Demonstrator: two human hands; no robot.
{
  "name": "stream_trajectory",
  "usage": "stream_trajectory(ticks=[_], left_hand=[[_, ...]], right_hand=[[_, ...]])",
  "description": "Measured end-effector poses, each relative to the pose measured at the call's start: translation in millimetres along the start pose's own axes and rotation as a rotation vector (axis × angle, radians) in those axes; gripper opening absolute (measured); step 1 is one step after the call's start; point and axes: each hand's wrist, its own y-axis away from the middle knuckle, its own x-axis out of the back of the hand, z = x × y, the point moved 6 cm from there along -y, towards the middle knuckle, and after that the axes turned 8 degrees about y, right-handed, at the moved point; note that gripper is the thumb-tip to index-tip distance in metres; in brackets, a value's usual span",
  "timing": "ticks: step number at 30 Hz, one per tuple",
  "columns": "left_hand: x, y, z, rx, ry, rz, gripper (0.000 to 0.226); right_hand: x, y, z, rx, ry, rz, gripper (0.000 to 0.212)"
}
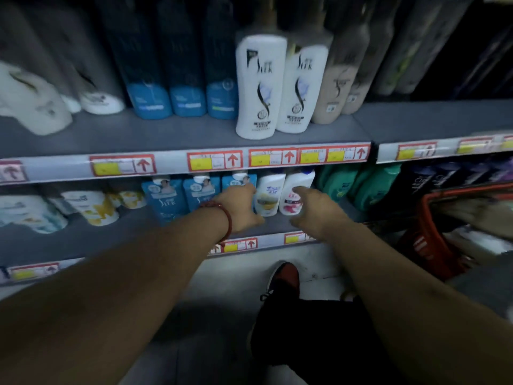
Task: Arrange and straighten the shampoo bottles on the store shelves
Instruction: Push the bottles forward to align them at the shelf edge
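While the person reaches to the lower shelf [83,237], the step looks like squaring two white bottles [270,195] beside blue bottles [163,198]. Right hand [313,211] is spread wide, holding nothing, near them; left hand [241,205] sits at their left edge, grip unclear in the blur. Next: press both flanks gently, turning labels forward.

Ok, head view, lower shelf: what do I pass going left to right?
Yellow-flower bottles → blue pouches → left hand → yellow-label bottle → pink-label bottle → right hand → green bottles → dark bottles.
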Motion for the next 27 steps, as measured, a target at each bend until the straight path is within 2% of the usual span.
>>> stream_trajectory(ticks=[4, 9, 15, 21, 27], left_hand=[[51.4, 45.3, 21.0, -0.077, -0.019, 0.086, 0.077], [119.9, 96.0, 44.2, -0.141, 0.012, 0.216, 0.065], [188.9, 145.9, 51.9, -0.194, 0.035, 0.377, 0.068], [224.6, 180.5, 39.4, -0.216, 0.087, 0.457, 0.067], [240.7, 196.5, -11.9, -0.129, 0.026, 0.436, 0.067]], right_hand=[[46.2, 38.5, -29.6, 0.077, 0.062, 0.042, 0.078], [121.5, 81.0, -75.5, 0.152, 0.015, 0.243, 0.080], [180.6, 114.7, -129.6, 0.210, -0.054, 0.392, 0.074], [194.4, 126.5, -172.7, 0.269, -0.143, 0.468, 0.074], [173.0, 99.7, -223.1, 0.350, -0.215, 0.430, 0.073]])
